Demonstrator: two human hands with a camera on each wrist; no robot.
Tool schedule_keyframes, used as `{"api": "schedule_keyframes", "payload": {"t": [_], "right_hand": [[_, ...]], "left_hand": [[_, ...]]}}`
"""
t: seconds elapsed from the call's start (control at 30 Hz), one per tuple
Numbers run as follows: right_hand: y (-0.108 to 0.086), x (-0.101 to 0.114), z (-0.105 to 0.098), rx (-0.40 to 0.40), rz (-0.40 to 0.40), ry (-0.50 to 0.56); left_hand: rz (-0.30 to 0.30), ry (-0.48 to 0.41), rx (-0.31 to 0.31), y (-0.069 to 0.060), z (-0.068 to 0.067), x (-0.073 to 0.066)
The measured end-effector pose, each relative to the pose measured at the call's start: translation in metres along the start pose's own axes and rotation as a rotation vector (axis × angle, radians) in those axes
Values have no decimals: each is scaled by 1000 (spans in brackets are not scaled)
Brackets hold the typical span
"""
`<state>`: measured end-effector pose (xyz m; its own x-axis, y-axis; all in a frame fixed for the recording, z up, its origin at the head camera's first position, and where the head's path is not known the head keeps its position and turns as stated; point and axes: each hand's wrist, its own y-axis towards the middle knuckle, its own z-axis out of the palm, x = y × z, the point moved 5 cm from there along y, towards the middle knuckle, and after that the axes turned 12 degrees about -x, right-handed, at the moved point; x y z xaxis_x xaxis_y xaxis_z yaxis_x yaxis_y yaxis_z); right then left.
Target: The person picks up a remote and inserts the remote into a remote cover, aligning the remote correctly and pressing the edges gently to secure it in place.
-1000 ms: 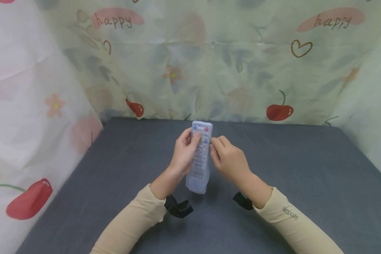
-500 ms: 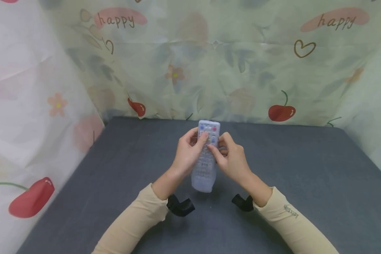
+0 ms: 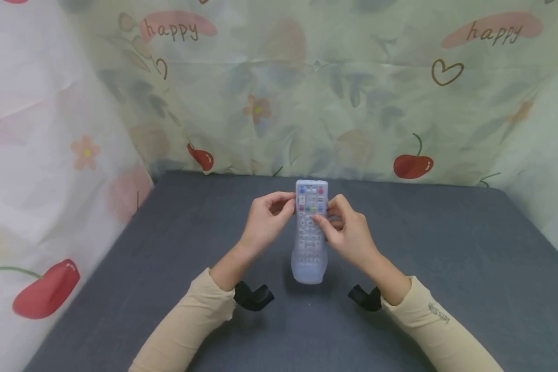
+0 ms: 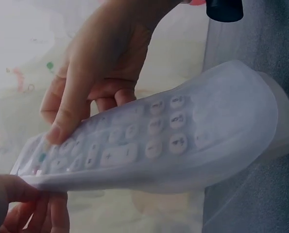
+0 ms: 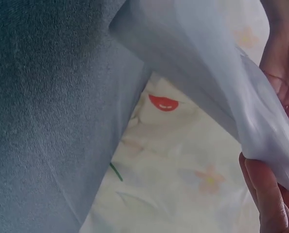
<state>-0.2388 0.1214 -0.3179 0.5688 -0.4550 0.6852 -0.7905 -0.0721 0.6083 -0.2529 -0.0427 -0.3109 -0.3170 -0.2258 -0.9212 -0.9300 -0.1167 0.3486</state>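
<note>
A white remote control in a translucent sleeve is held upright above the table, its button face toward the head camera. My right hand grips its right side, with the thumb on the buttons and the fingers behind. At the upper left edge, my left hand pinches the rim with thumb and fingertips; whether it catches only the sleeve, I cannot tell. In the left wrist view the remote's rounded lower end fills the right side, and the right thumb presses the face. The right wrist view shows the remote's pale back.
A dark grey table lies below the hands. Printed cloth with cherries and flowers hangs as the back wall and side walls. A black wrist mount sits at the left wrist, another at the right.
The remote has moved right and turned to face me straight on. My right thumb has come onto its face. My left thumb has left the buttons and shifted to the left edge.
</note>
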Motion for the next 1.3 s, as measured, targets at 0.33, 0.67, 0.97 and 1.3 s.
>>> {"api": "schedule_keyframes", "payload": {"t": [0.33, 0.67, 0.97, 1.3], "right_hand": [[-1, 4, -4, -13, -8, -11], [0, 7, -2, -19, -17, 29], [-1, 8, 0, -30, -20, -33], [-4, 12, 2, -40, -55, -53]], "left_hand": [[124, 119, 13, -3, -4, -10], [226, 158, 23, -5, -8, -16], [260, 226, -42, -12, -4, -16], [419, 409, -137, -19, 1, -19]]}}
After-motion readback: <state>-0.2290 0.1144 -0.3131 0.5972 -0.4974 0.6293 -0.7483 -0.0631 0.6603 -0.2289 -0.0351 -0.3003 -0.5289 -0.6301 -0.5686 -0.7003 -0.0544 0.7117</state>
